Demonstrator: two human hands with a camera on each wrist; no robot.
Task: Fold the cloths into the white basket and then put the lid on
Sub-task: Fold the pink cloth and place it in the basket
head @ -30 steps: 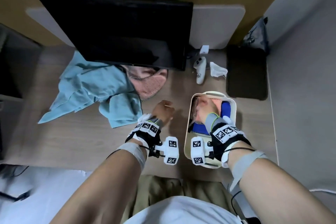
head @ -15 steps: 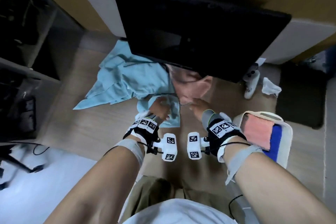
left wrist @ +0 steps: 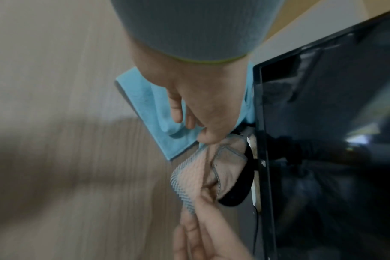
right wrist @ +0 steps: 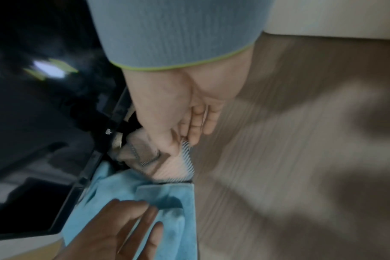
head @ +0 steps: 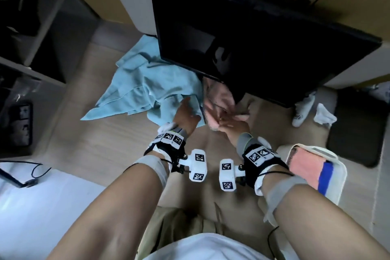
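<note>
- While the black monitor (head: 259, 34) overhangs the wooden desk (head: 105, 143) in the head view, the left hand (head: 185, 117) rests with relaxed fingers on the light blue cloth (head: 135, 91) below it; the right hand (head: 234, 124) grasps the pink cloth (head: 217, 103) at the monitor's lower edge. The white basket (head: 337, 172), holding folded coral and blue cloths, sits well right of the monitor.
- Left wrist view: fingers loosely extended on the blue cloth (left wrist: 154, 109) beside the monitor (left wrist: 327, 123).
- Right wrist view: thumb and fingers pinch the pink cloth's (right wrist: 174, 168) edge under the monitor.
</note>
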